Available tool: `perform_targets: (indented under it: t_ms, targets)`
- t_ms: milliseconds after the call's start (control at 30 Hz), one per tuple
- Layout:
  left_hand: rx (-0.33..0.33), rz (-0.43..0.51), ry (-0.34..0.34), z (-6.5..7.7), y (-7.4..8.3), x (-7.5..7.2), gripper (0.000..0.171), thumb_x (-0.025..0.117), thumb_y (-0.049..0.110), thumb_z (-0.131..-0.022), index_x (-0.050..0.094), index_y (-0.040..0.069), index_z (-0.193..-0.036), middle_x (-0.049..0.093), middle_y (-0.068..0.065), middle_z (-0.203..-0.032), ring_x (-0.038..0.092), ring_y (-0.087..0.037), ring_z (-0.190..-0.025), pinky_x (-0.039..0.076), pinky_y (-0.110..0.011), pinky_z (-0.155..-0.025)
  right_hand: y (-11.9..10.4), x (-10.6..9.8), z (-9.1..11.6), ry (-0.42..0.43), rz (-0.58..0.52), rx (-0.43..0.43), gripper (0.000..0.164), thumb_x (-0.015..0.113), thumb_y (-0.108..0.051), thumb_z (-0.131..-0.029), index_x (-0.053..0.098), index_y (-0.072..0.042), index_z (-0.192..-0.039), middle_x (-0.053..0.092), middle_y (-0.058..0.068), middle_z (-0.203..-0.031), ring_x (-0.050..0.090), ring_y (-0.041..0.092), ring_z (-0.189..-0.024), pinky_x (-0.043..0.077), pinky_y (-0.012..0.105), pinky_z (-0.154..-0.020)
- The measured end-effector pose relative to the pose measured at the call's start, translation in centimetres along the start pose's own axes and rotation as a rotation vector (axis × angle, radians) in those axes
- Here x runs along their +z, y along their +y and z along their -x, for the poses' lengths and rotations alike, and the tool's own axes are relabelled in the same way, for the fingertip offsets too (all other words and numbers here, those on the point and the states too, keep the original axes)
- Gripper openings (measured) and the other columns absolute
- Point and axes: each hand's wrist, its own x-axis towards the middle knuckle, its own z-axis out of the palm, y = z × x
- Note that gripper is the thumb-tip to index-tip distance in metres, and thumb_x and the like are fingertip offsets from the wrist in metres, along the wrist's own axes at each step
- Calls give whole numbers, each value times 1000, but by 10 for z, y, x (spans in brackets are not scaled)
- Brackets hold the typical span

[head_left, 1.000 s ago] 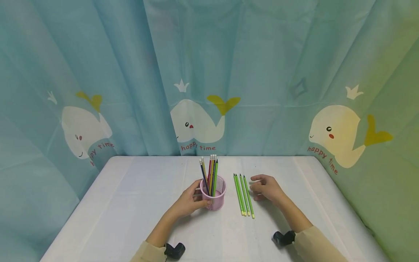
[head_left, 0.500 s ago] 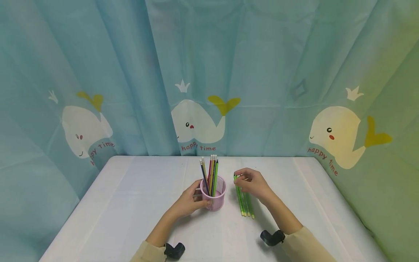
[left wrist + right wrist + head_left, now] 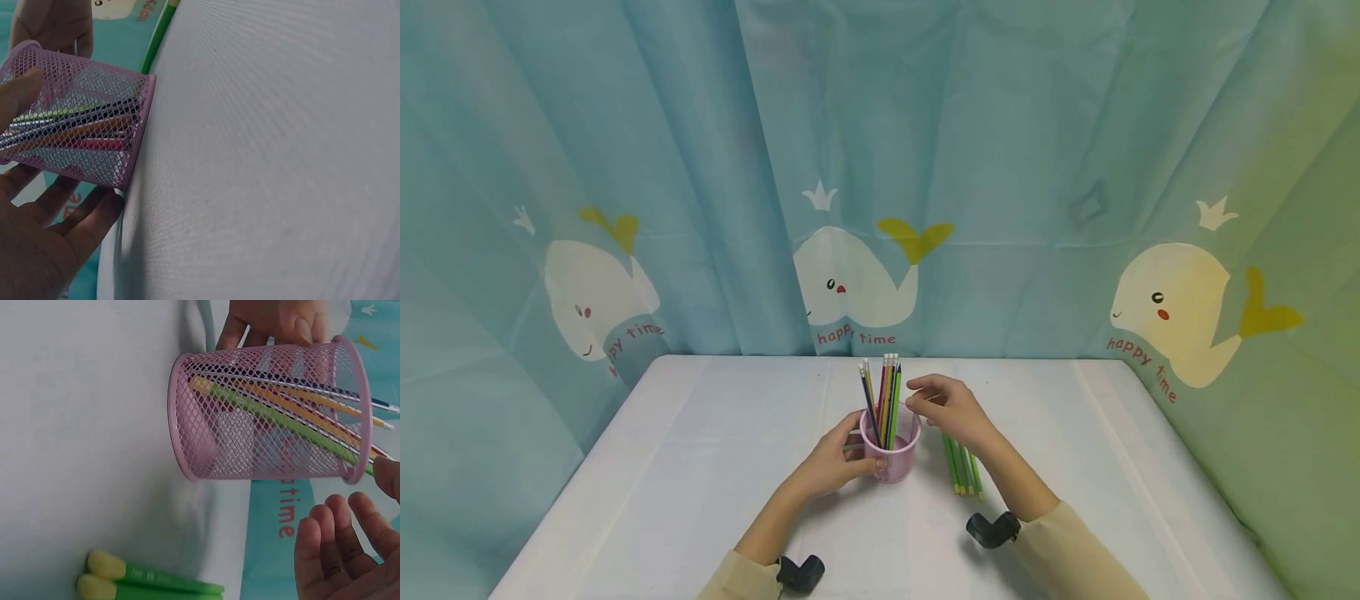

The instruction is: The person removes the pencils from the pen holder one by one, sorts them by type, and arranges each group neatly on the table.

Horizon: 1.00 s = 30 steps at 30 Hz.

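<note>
The right hand, its grip loose and fingers extended, has shifted from the green pencils to the pink cup's two o'clock. The left hand grips the cup at nine. White desk; whale-print curtain at twelve.

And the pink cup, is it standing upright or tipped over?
Upright: the cup stands on the table, rim up, with pencils rising from it.
</note>
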Motion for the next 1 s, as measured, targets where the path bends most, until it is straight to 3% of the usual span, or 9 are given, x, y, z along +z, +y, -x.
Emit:
perform_targets:
  t_ms: [167, 467, 1000]
  targets:
    - [-11, -28, -1, 0, -1, -1, 79, 79, 21, -86, 36, 12, -151, 51, -17, -145, 54, -41, -129, 50, -47, -105, -2, 8, -5, 0, 41, -48, 30, 72, -25, -92, 70, -10, -117, 72, 4, -105, 68, 19, -93, 61, 34, -78]
    - [-13, -29, -1, 0, -2, -2, 78, 79, 20, -86, 36, 12, -151, 50, -17, -146, 54, -42, -129, 50, -47, -106, -3, 17, -9, 31, 64, -44, 14, 72, -20, -92, 72, -12, -104, 72, 0, -102, 67, 16, -91, 60, 36, -82]
    - [-11, -25, -1, -1, -3, -1, 78, 79, 18, -85, 37, 10, -150, 49, -19, -146, 53, -43, -129, 50, -47, -106, -8, 13, -1, 51, 30, -42, 13, 73, -21, -91, 67, -10, -95, 69, 2, -90, 64, 17, -83, 57, 29, -72]
